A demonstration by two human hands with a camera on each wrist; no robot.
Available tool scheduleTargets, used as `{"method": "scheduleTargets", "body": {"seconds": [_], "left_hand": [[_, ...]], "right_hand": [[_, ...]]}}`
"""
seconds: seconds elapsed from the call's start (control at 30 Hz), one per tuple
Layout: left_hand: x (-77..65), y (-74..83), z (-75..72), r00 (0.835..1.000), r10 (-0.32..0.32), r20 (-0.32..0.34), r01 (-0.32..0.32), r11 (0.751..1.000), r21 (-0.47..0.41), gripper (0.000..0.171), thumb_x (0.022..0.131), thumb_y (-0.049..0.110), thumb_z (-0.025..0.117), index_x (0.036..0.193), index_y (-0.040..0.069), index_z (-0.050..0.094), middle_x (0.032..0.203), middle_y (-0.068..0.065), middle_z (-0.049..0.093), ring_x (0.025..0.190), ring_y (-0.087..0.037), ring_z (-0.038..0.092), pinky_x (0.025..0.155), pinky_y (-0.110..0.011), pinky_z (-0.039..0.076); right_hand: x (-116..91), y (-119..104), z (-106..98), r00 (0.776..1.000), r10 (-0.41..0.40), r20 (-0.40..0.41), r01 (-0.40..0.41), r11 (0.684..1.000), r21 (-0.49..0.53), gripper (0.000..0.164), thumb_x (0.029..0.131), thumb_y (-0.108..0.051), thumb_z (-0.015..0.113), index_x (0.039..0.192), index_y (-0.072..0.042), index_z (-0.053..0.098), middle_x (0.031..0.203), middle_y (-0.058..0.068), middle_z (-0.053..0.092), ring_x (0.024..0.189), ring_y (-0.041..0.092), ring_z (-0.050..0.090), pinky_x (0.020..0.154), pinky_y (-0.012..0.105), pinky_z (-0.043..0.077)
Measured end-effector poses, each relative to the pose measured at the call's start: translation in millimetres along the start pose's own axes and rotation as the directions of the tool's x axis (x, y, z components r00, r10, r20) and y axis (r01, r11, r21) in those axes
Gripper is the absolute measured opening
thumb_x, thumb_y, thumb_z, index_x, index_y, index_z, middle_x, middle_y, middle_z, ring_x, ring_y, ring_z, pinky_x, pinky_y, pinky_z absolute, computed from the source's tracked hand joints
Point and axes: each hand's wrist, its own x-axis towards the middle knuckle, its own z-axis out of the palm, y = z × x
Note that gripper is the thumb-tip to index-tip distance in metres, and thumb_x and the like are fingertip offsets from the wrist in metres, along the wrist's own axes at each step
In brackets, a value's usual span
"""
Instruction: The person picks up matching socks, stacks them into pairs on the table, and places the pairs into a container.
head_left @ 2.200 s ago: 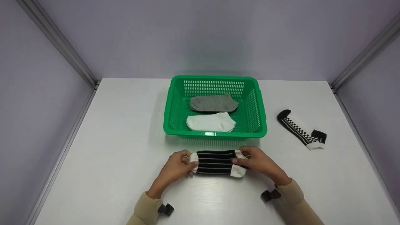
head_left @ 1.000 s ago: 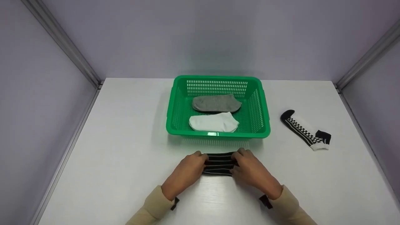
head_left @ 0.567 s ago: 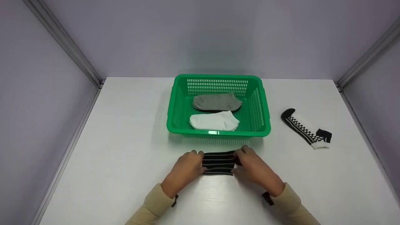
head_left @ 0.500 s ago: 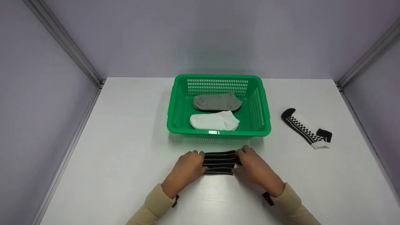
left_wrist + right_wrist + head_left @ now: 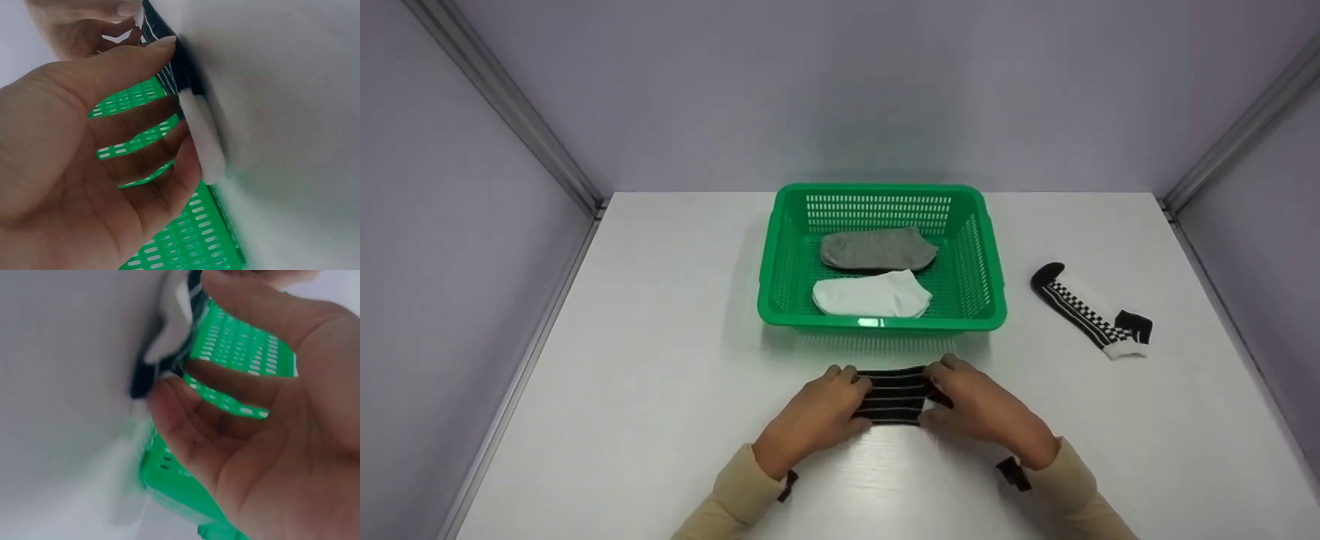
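A black sock with thin white stripes (image 5: 894,397) lies crosswise at the near middle of the table, between both hands. My left hand (image 5: 817,412) grips its left end, the thumb and fingers at opposite edges and the knuckles up. In the left wrist view a white end of the sock (image 5: 203,140) shows beside the fingers. At the other end my right hand (image 5: 982,401) pinches the sock by its edges. The right wrist view shows a white patch and black fabric (image 5: 175,318) at the fingertips. In the head view, the hands hide most of the sock's ends.
Just beyond the hands stands a green plastic basket (image 5: 885,322). Inside it lie grey socks (image 5: 877,250) at the back and white socks (image 5: 872,295) in front. A black-and-white checkered sock (image 5: 1084,311) rests on the white table (image 5: 645,315) at the right.
The left hand has moved right and both hands have turned knuckles-up, covering the sock's white ends that showed earlier. The basket and checkered sock stay in place.
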Motion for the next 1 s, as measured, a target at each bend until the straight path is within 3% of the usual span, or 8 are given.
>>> {"method": "scheduleTargets", "body": {"seconds": [0.23, 0.47, 0.6, 0.77, 0.83, 1.0], "left_hand": [[19.2, 9.8, -20.7, 0.996, 0.079, -0.042, -0.083, 0.991, -0.106, 0.032, 0.105, 0.035, 0.066, 0.123, 0.009, 0.071, 0.112, -0.005, 0.067, 0.104, -0.018, 0.062, 0.089, -0.033, 0.057], [47.5, 31.3, -23.6, 0.985, 0.166, -0.048, -0.173, 0.960, -0.220, 0.033, 0.108, 0.035, 0.060, 0.128, 0.010, 0.069, 0.117, -0.006, 0.065, 0.103, -0.014, 0.059, 0.092, -0.030, 0.055], [61.8, 49.0, -24.2, 0.983, 0.177, -0.039, -0.181, 0.964, -0.195, 0.032, 0.108, 0.034, 0.061, 0.129, 0.011, 0.069, 0.117, -0.004, 0.065, 0.106, -0.015, 0.058, 0.093, -0.027, 0.054], [83.8, 75.2, -28.0, 0.983, 0.173, 0.061, -0.160, 0.972, -0.174, 0.035, 0.108, 0.038, 0.061, 0.134, 0.015, 0.067, 0.123, -0.001, 0.066, 0.114, -0.015, 0.060, 0.099, -0.026, 0.053], [96.1, 86.2, -26.7, 0.978, 0.190, 0.086, -0.174, 0.971, -0.166, 0.036, 0.108, 0.039, 0.060, 0.135, 0.017, 0.067, 0.125, 0.000, 0.065, 0.116, -0.013, 0.060, 0.100, -0.024, 0.053], [134.6, 103.3, -7.9, 0.967, 0.244, 0.077, -0.223, 0.952, -0.209, 0.036, 0.109, 0.036, 0.058, 0.139, 0.019, 0.063, 0.130, 0.001, 0.064, 0.114, -0.008, 0.059, 0.099, -0.019, 0.050]], "right_hand": [[-8.2, 23.9, -33.9, 0.997, 0.038, -0.062, -0.030, 0.992, 0.124, 0.047, 0.094, -0.028, 0.081, 0.129, -0.001, 0.065, 0.122, 0.015, 0.067, 0.108, 0.030, 0.067, 0.091, 0.049, 0.058], [-27.2, 60.0, -54.4, 0.984, 0.116, -0.133, -0.095, 0.983, 0.156, 0.043, 0.099, -0.031, 0.074, 0.127, 0.001, 0.067, 0.124, 0.020, 0.070, 0.108, 0.035, 0.069, 0.088, 0.052, 0.059], [-37.9, 77.5, -60.0, 0.978, 0.146, -0.150, -0.116, 0.974, 0.193, 0.043, 0.100, -0.035, 0.073, 0.126, -0.001, 0.069, 0.125, 0.018, 0.071, 0.107, 0.031, 0.070, 0.088, 0.044, 0.059], [-50.3, 92.2, -67.8, 0.977, 0.144, -0.155, -0.098, 0.957, 0.274, 0.037, 0.101, -0.035, 0.072, 0.124, -0.006, 0.071, 0.122, 0.011, 0.074, 0.105, 0.015, 0.069, 0.087, 0.025, 0.059], [-52.1, 96.1, -73.0, 0.971, 0.164, -0.171, -0.115, 0.957, 0.265, 0.037, 0.102, -0.035, 0.071, 0.124, -0.005, 0.071, 0.120, 0.011, 0.075, 0.105, 0.016, 0.069, 0.087, 0.021, 0.057], [-47.6, 109.5, -86.4, 0.936, 0.280, -0.216, -0.220, 0.939, 0.264, 0.049, 0.104, -0.043, 0.065, 0.129, -0.002, 0.068, 0.127, 0.020, 0.071, 0.115, 0.038, 0.069, 0.090, 0.039, 0.058]]}}
